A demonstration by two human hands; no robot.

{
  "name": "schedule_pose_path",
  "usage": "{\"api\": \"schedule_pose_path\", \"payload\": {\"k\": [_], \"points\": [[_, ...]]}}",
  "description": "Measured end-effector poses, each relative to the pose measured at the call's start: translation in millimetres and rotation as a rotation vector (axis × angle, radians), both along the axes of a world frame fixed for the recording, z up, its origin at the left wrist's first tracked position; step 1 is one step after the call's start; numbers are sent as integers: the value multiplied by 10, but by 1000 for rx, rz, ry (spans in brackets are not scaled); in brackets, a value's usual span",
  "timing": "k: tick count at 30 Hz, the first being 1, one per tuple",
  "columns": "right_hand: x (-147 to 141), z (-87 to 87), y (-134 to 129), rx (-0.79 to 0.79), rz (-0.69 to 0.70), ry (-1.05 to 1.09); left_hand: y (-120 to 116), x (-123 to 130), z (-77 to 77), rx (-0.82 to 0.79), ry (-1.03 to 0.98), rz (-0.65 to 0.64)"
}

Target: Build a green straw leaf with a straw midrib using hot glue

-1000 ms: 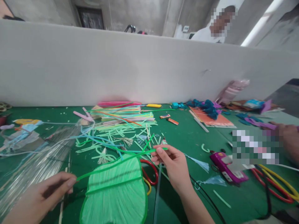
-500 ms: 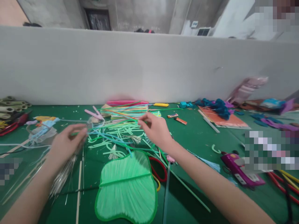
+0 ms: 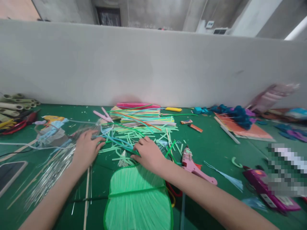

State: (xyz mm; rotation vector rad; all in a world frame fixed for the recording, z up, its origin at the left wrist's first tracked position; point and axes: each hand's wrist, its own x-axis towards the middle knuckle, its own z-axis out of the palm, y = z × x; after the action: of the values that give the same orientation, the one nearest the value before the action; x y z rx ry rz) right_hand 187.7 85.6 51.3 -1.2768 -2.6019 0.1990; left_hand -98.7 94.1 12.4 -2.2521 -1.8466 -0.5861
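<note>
The green fan [image 3: 137, 207] lies closest to you on the bench [image 3: 216, 150]. Just past it, your right hand [image 3: 150, 155] and left hand [image 3: 85, 147] are by the blue strips [image 3: 121, 142], fingers bent; I can't tell if they pinch any. Colored sticks [image 3: 144, 120] lie farther back.

A green flat tabletop [image 3: 211, 150] meets the pale upright partition at its far edge. A pile of thin pastel strips [image 3: 144, 121] lies against that edge, a green ribbed leaf-shaped panel [image 3: 140, 198] by the near edge, and a pink plastic glue gun [image 3: 195, 169] right of the panel on the surface.
</note>
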Motion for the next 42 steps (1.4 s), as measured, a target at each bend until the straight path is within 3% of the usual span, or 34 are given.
{"api": "schedule_pose_path", "payload": {"k": [4,7,14,19,26,32,36,42], "points": [[4,-61,9,-60,-22,-24,70,48,-43,-12,-2,-36],[79,-26,85,-80,-36,35,61,51,49,-12,-26,-37],[314,268,237,-68,-115,257,-191,136,383,-98,-117,-16],[506,392,289,-58,-128,327,-265,144,444,-126,-156,-32],[741,451,333,30,-190,415,-127,71,329,12,-84,-55],[778,489,121,80,-240,477,-135,678,109,57,120,-353],[823,450,-110,56,-261,472,19,954,-47,86,226,-449],[1003,391,-384,-86,-329,589,384,844,-99,110,267,-405]]}}
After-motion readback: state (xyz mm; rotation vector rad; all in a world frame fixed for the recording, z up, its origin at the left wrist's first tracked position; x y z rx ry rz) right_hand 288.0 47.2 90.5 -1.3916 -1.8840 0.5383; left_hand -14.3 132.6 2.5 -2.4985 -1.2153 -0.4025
